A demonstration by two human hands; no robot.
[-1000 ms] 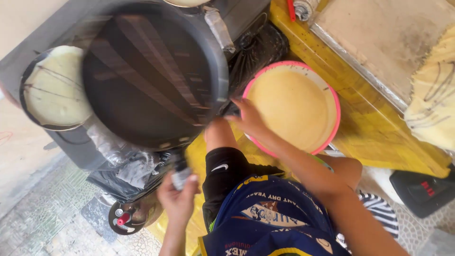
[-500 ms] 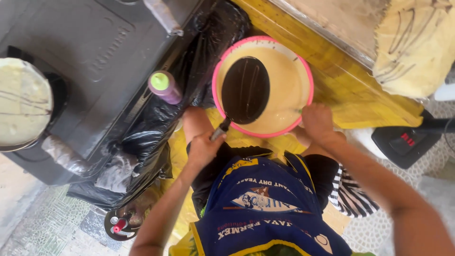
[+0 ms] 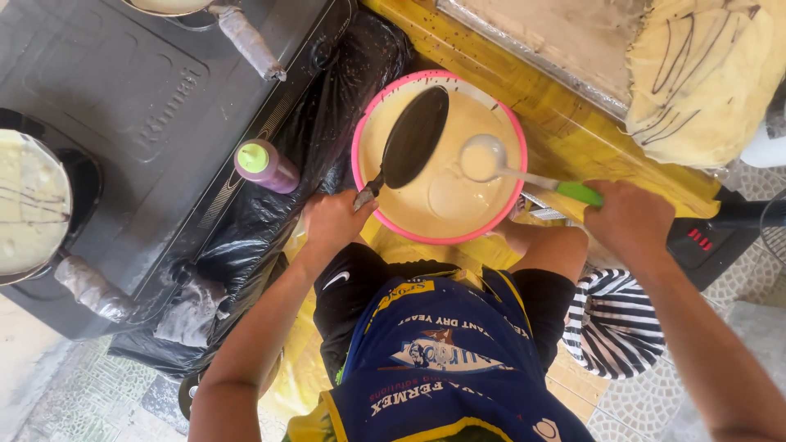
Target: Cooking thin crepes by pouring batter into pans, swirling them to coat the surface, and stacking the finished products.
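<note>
A pink-rimmed bowl (image 3: 359,131) full of pale batter sits on a yellow surface in front of me. My left hand (image 3: 334,219) grips the handle of a black frying pan (image 3: 414,136), held tilted on edge over the bowl. My right hand (image 3: 629,219) holds a green-handled ladle (image 3: 485,158) whose cup, full of batter, hovers over the bowl beside the pan.
A black stove top (image 3: 123,90) lies to the left, with a pan of cooking crepe (image 3: 29,200) at its far left and a purple squeeze bottle with a green cap (image 3: 264,164). Stacked crepes (image 3: 704,78) and a tray (image 3: 557,33) lie at the top right.
The pan swung from over the stove to above the bowl and tilted on edge. My right hand left the bowl's rim and now holds the ladle with batter.
</note>
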